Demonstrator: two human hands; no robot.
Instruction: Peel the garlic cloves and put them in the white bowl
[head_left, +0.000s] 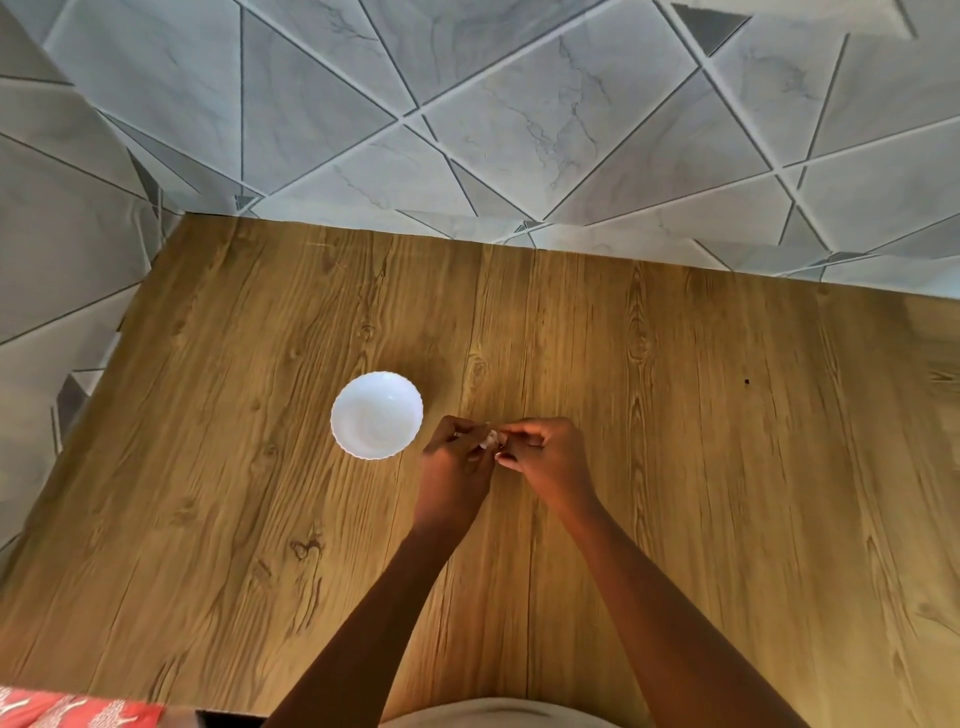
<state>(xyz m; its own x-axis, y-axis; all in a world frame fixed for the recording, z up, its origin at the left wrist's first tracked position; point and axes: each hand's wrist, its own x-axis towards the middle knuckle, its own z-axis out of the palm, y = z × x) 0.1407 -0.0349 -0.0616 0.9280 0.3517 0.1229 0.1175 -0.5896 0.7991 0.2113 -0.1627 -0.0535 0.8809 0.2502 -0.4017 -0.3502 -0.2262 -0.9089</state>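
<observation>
Backing wooden table (675, 467): tiled wall (519, 104).

Bowl (377, 414) on table (675, 415), just left of hands (457, 462).

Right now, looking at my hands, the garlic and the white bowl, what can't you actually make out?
Head view only:
- The garlic clove: mostly covered by the fingers of the left hand and right hand; how much skin is off is too small to tell.
- Inside the white bowl: glare washes it out, so any peeled cloves would not show.
- Spare cloves or loose skins on the wooden table: none can be made out.
</observation>
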